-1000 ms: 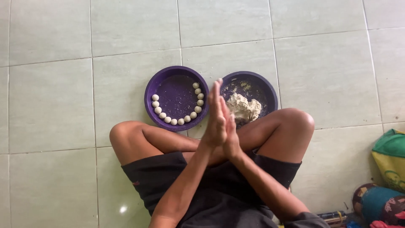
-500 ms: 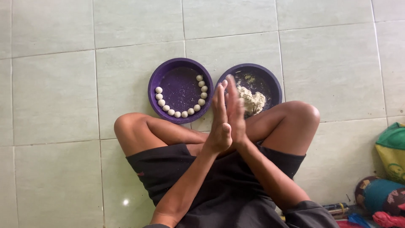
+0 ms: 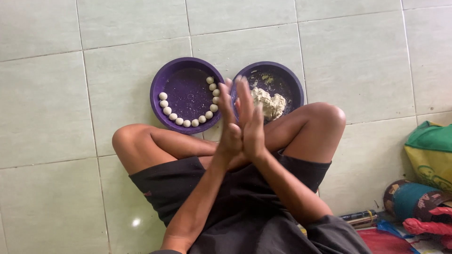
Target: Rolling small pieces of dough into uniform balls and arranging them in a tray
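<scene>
Palms pressed flat together above my crossed legs on the tiled floor.

My left hand and right hand meet palm to palm, fingers straight; I cannot tell whether my grip holds anything between them. Just beyond, the right purple plate carries a lump of pale dough. Beside it, the left purple plate holds small dough balls lined along its near and right rim.

- Pale green tiled floor with thin grey grout lines — a small glint of light low on the left.
- Coloured bags and cloth lie at the right edge.
</scene>
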